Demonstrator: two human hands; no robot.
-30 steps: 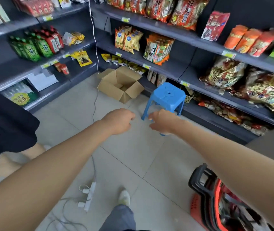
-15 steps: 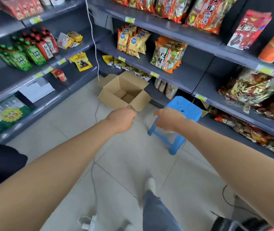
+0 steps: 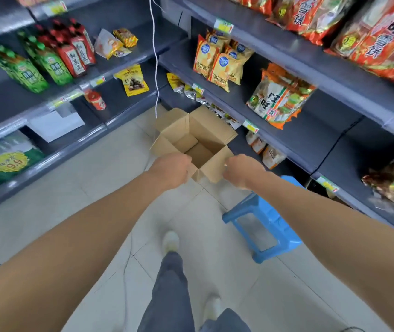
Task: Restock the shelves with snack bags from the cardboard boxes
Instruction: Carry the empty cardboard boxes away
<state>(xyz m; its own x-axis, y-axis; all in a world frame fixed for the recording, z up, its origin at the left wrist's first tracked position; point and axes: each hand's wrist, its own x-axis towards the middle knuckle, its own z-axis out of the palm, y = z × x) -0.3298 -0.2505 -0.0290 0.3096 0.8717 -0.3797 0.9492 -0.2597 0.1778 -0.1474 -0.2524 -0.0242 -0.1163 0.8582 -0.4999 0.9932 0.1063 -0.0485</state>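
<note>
- We stand in a corner where two runs of dark grey shelves (image 3: 310, 140) meet, one on our left and one on our right, above a pale tiled floor (image 3: 90, 188).
- Both our bare forearms reach forward over the floor toward that corner.
- An open cardboard box (image 3: 198, 130) sits on the floor in the corner, just in front of the lowest right-hand shelf. Its flaps are spread and what we see of its inside is bare card.
- A blue plastic stool (image 3: 286, 226) stands on the floor near the box, partly under our right forearm.
- Large red and orange snack bags (image 3: 377, 39) fill the top right shelf. Below them are yellow chip bags (image 3: 224, 68) and a green and orange pack (image 3: 279, 99).
- On the left shelves, green bags (image 3: 23, 70) lean beside red bags (image 3: 76, 56), and a yellow pouch (image 3: 133, 80) lies one level lower.
- One of our legs in dark trousers (image 3: 172, 283) steps ahead, with a pale shoe (image 3: 170, 240) on the tiles.
- Our left hand (image 3: 170, 170) shows its back, fingers curled under. It overlaps the box's near left flap, and we cannot tell whether it grips the flap or holds nothing.
- Our right hand (image 3: 243, 171) is likewise curled at the edge of the near right flap. We cannot tell whether it touches the card.
- A thin white cable (image 3: 155, 56) hangs down in the corner behind the box.
</note>
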